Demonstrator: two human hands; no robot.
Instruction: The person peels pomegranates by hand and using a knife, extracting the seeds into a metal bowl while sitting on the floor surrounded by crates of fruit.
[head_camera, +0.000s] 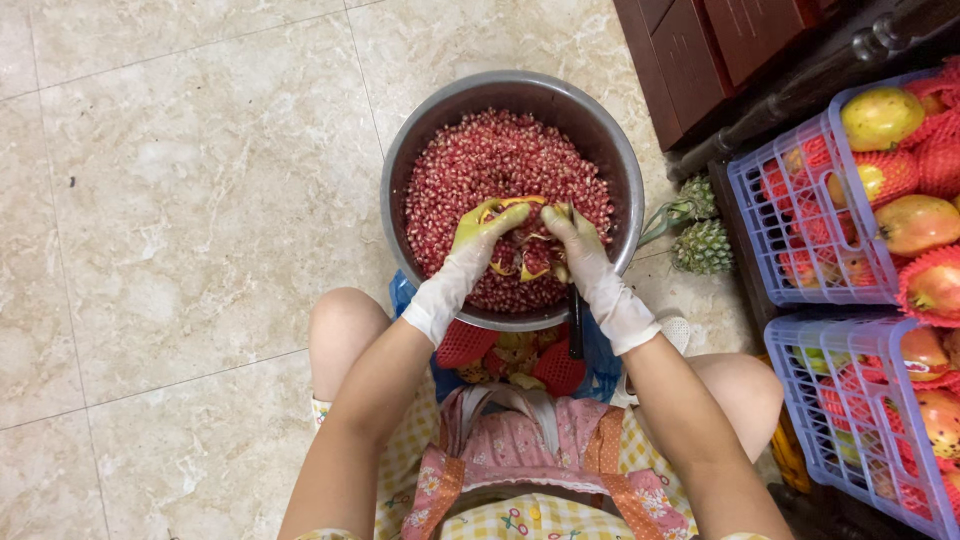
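Both gloved hands, left hand (480, 228) & right hand (572, 232), gripped a torn yellow-skinned pomegranate piece (522, 240) w/ fingers closed, over round metal bowl (400, 170) of red seeds (480, 160).

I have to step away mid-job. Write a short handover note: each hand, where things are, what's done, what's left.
Left hand, gloved: grips one side of the split pomegranate piece.
Right hand, gloved: grips the other side.
The piece is over the metal bowl, which sits on the floor.
Done: bowl nearly full of red seeds; peel scraps lie under its near rim.
Left: this piece still holds seeds; whole fruit wait in the purple baskets on the right.
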